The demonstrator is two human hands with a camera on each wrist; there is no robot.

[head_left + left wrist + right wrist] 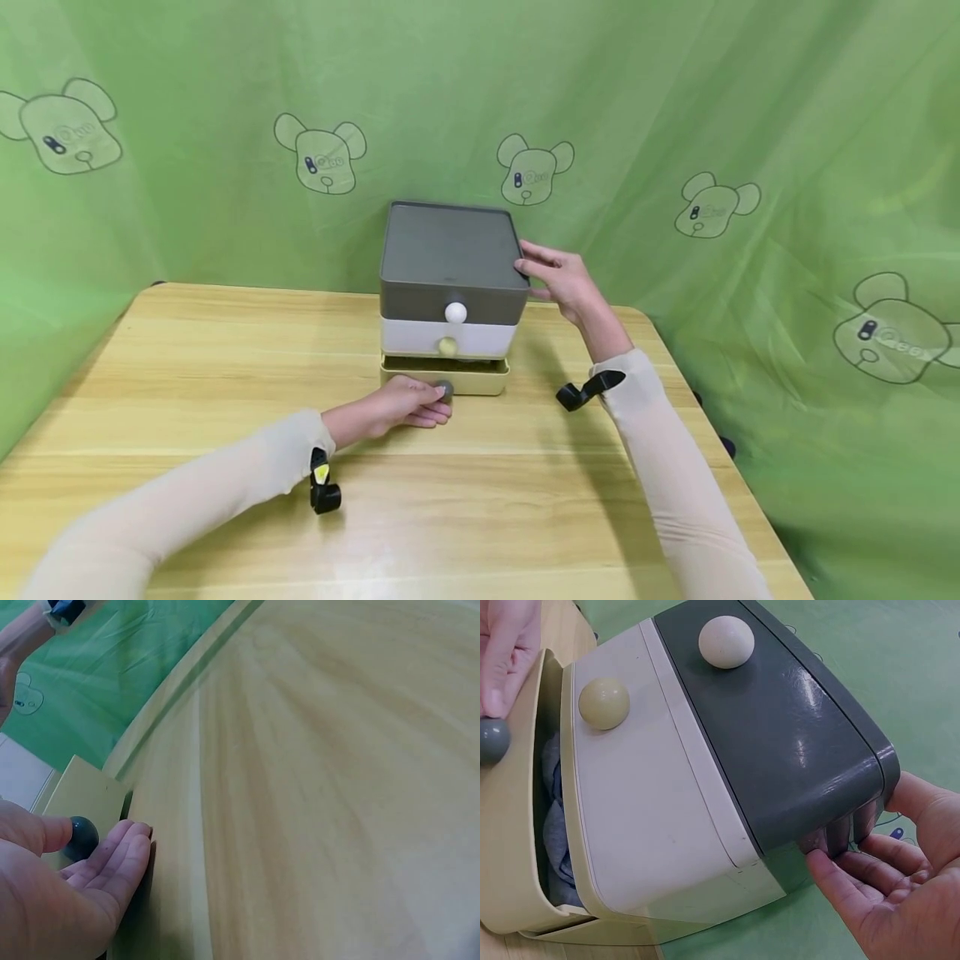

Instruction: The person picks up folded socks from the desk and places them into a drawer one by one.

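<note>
A small three-drawer cabinet (450, 250) stands at the back middle of the wooden table. Its top drawer is dark grey with a white knob (455, 313), and the middle one is white with a pale yellow knob (447, 346). The cream bottom drawer (480, 382) is pulled out a little, and blue-grey cloth (555, 825) shows inside it. My left hand (420, 402) pinches that drawer's grey knob (81, 837) between thumb and fingers. My right hand (558, 279) presses flat fingers (832, 862) against the cabinet's upper right side.
The light wooden table (487, 500) runs wide on both sides of the cabinet, and its right edge (720, 467) is close to my right forearm. A green curtain (225, 100) printed with bear heads hangs behind and around it.
</note>
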